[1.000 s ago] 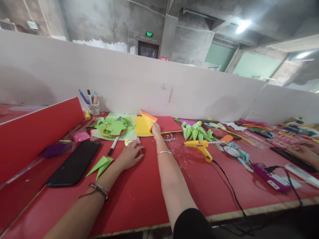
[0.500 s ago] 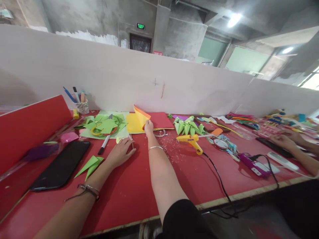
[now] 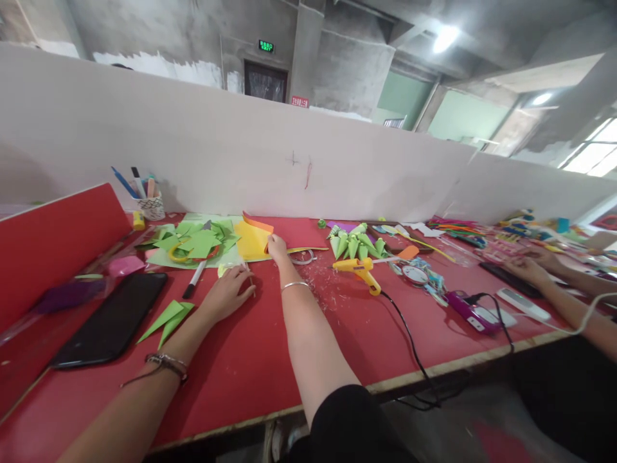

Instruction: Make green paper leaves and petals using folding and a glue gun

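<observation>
One curled yellow sheet (image 3: 251,239) sits near the back of the worktop (image 3: 255,366), an orange sheet (image 3: 259,223) showing along its raised upper edge and a red sheet (image 3: 303,231) just to its right. My right hand (image 3: 276,247) is pinched on its right edge. I judge it light, thin and easily creased, perhaps slippery against its neighbours; an edge or corner, taken flat between thumb and fingers, looks the best hold. My left hand (image 3: 229,290) rests palm down nearer me, by a thin pale strip (image 3: 250,278); I cannot tell whether it grips that. Leftward lie green paper pieces (image 3: 205,244) and a marker (image 3: 195,280); rightward, green paper cones (image 3: 357,245) and a yellow glue gun (image 3: 355,267). Farther right are a co-worker's hands (image 3: 529,267).
</observation>
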Demonstrator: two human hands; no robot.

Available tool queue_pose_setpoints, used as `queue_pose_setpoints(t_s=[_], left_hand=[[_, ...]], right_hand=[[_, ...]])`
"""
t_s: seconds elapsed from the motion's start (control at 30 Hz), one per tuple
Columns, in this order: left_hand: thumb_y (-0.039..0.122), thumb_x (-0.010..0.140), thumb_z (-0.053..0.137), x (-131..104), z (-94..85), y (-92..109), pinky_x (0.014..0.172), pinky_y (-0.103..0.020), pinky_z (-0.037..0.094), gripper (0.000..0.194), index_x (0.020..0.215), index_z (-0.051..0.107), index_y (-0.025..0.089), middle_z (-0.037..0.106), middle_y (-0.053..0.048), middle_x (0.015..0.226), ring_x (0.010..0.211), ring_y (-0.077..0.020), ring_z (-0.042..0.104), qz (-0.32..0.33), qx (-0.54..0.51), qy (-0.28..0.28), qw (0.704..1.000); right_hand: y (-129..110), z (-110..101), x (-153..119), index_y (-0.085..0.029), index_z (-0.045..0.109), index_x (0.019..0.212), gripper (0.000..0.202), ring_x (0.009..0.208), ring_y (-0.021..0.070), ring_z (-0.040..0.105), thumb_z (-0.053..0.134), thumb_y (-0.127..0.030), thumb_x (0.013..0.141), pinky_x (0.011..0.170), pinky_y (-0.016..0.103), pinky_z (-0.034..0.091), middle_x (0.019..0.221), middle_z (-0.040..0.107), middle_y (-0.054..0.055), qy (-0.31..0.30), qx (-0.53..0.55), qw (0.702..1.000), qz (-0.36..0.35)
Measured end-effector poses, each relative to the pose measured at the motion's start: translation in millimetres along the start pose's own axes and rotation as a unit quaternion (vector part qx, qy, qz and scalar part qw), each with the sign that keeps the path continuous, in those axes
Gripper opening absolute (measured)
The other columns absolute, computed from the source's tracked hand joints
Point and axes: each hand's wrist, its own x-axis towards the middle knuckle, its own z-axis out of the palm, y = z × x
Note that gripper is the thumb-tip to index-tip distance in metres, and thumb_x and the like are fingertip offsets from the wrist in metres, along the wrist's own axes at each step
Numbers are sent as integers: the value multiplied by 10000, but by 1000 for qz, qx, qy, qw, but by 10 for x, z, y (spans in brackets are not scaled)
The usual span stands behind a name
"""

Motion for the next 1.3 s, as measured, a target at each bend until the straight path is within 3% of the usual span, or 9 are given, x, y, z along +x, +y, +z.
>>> queue_pose_setpoints(t_s=[0.13, 0.23, 0.33, 0.47, 0.57, 0.73, 0.83, 1.13, 1.3], left_hand=[[349, 807, 411, 1, 13, -9, 904, -397, 351, 275, 968, 564, 186, 526, -87, 1021, 982, -230, 468, -20, -18, 39, 999], [348, 748, 498, 10, -9, 22, 934, -425, 311, 247, 918, 597, 199, 548, -74, 985, 976, -239, 467, -64, -146, 74, 984], [321, 666, 592, 53, -60, 62, 950, -408, 302, 217, 844, 625, 202, 572, -51, 916, 948, -229, 482, -121, -313, 112, 935], [299, 675, 591, 218, -100, 56, 807, -335, 424, 189, 821, 593, 179, 565, -44, 861, 796, -181, 542, -202, -394, 158, 882], [283, 738, 541, 414, -82, 4, 673, -280, 467, 160, 839, 532, 159, 553, -39, 802, 702, -147, 580, -285, -470, 187, 814], [297, 849, 418, 690, -42, -96, 647, -292, 493, 183, 908, 493, 141, 567, -65, 808, 701, -141, 609, -369, -592, 175, 694], [309, 872, 394, 775, -8, -141, 686, -330, 495, 248, 1015, 497, 134, 570, -84, 929, 790, -153, 591, -396, -627, 167, 650], [303, 838, 482, 778, 83, -156, 770, -388, 472, 317, 1110, 487, 140, 524, -84, 1100, 924, -183, 544, -399, -654, 147, 626], [150, 837, 456, 733, 115, -209, 680, -279, 496, 148, 930, 565, 184, 589, -34, 904, 800, -131, 573, -399, -658, 147, 622]], right_hand=[[-29, -50, -40, -157, 501, 1093, 287, 930, 170, 540, 466, -309, 852, 784, 369, 466, 1101, 522, 69, -22, -30, 999, -9], [-53, -101, -64, -159, 502, 1092, 284, 930, 169, 540, 464, -308, 853, 786, 368, 466, 1103, 521, 70, -33, -49, 998, -18], [-89, -135, -103, -161, 500, 1094, 284, 932, 168, 540, 466, -307, 853, 786, 367, 465, 1104, 521, 71, -37, -60, 997, -32], [-115, -163, -168, -166, 502, 1091, 277, 932, 165, 539, 464, -305, 854, 787, 364, 465, 1105, 521, 71, -40, -70, 995, -55], [-93, -189, -204, -164, 500, 1093, 281, 934, 167, 539, 466, -305, 853, 787, 366, 465, 1106, 520, 71, -44, -76, 993, -73], [-35, -236, -258, -143, 563, 988, 245, 853, 145, 562, 433, -310, 865, 752, 315, 457, 968, 586, 40, -72, -70, 986, -131], [-25, -252, -285, -178, 627, 858, 283, 786, 114, 566, 381, -315, 872, 707, 216, 413, 832, 632, -4, -86, -60, 979, -176], [-69, -183, -254, -182, 631, 904, 390, 860, 152, 559, 515, -519, 744, 748, 223, 393, 929, 619, 66, -84, -89, 972, -202], [-101, -144, -258, -193, 599, 971, 511, 942, 188, 539, 499, -613, 698, 793, 259, 391, 998, 582, 85, -78, -121, 970, -194]])
